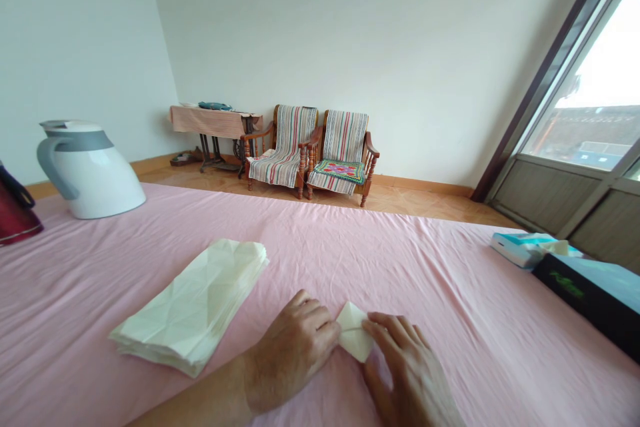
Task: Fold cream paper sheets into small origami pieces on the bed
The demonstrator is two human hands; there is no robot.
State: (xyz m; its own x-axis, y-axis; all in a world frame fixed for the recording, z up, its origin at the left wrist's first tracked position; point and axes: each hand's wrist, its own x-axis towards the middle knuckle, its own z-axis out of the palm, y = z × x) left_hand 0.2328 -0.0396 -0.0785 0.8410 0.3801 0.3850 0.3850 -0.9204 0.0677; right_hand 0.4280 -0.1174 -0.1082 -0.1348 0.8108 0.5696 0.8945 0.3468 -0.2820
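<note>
A small piece of folded paper [354, 337], cream-white and roughly diamond-shaped with a crease across it, lies on the pink cloth between my two hands. My left hand [303, 347] is closed, its fingers curled, with thumb and forefinger at the paper's left corner. On the other side, my right hand [407, 363] has its fingertips on the right corner and its thumb near the lower edge, gripping the paper. A thick stack of creased cream paper sheets [195, 303] rests to the left of my left hand.
The pink cloth [320, 240] is wrinkled. A white and grey jug [100, 177] and a red container [15, 210] stand at left. On the right are a blue-white tissue pack [520, 250] and a black-sided box [585, 293]. Two wooden armchairs [305, 153] stand beyond.
</note>
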